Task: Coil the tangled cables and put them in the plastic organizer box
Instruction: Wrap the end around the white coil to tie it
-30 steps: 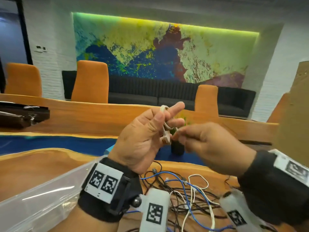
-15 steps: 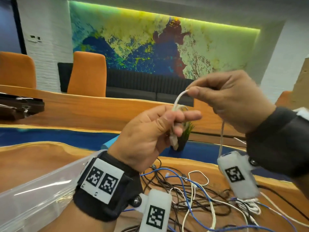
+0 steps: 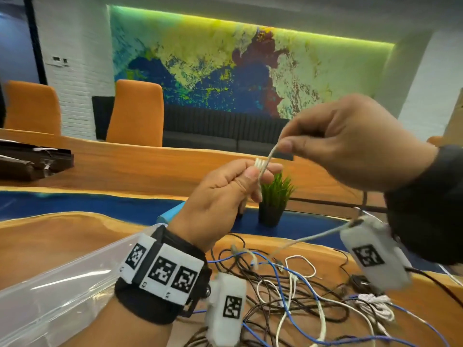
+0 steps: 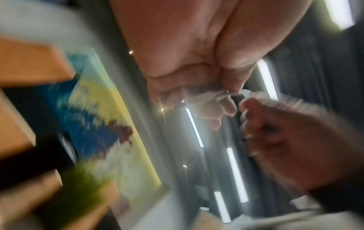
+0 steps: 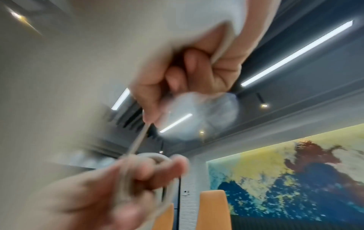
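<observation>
A white cable [image 3: 269, 156] is held raised above the wooden table [image 3: 50, 236]. Small white loops of it are pinched between thumb and fingers of the left hand [image 3: 225, 196]. The free strand is pinched by the right hand [image 3: 350, 144], up and to the right; from there it hangs down to the tangled cables [image 3: 300, 296] on the table. The clear plastic organizer box [image 3: 57, 296] is seen at lower left, beside the tangle. A small potted plant [image 3: 274, 199] stands behind the hands.
</observation>
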`<state>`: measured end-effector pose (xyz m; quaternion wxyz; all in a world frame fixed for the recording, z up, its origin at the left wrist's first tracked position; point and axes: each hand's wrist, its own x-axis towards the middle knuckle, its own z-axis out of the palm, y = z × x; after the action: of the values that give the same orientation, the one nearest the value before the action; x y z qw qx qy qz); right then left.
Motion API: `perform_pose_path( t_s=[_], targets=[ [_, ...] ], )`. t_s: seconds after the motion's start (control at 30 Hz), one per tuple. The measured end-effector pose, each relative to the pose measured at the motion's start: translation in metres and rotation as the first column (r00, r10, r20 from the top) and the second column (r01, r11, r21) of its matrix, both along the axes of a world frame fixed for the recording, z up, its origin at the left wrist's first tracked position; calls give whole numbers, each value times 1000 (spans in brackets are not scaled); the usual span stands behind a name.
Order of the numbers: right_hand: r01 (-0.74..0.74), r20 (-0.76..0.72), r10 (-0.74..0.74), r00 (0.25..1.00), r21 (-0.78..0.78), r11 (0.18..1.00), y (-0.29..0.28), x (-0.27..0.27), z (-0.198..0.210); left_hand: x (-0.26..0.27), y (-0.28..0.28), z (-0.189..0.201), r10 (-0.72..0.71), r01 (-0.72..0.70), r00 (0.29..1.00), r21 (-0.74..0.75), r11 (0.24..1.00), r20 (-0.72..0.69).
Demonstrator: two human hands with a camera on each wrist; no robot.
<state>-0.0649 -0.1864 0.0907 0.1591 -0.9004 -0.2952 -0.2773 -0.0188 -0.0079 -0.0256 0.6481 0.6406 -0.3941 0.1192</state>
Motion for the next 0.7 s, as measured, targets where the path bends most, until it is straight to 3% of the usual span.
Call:
perform_pose_path(
  t_s=[0.1,0.17,0.23,0.27,0.37,0.47,0.57,0.7],
  targets=[
    [17,14,-20,1000,170,985,-9,24,-7,-6,-7,-1,-274,251,953,-163,954,-133],
    [54,-46,-44,998,245,968,-13,38,-26,-7,-6,3,-455,381,875,-346,858,-164],
    [86,-160,-56,986,186,979,-17,43,-50,-5,-1,8,-528,405,836,-481,778,-150],
    [80,-238,-51,970,115,990,-16,41,-62,-4,1,9,-499,381,856,-484,788,-137],
    [0,-414,-45,909,-108,994,-5,19,-81,1,2,5,-111,97,993,-229,969,-50],
    [-47,-364,-87,927,-343,938,5,-2,-66,1,-1,0,145,-157,974,59,986,174],
    [4,-209,-109,972,-446,895,-1,-8,-41,4,-1,-3,199,-274,935,241,931,295],
    [93,49,-79,996,-493,865,-13,-1,-19,6,-1,-5,154,-279,928,355,892,341]
  ],
)
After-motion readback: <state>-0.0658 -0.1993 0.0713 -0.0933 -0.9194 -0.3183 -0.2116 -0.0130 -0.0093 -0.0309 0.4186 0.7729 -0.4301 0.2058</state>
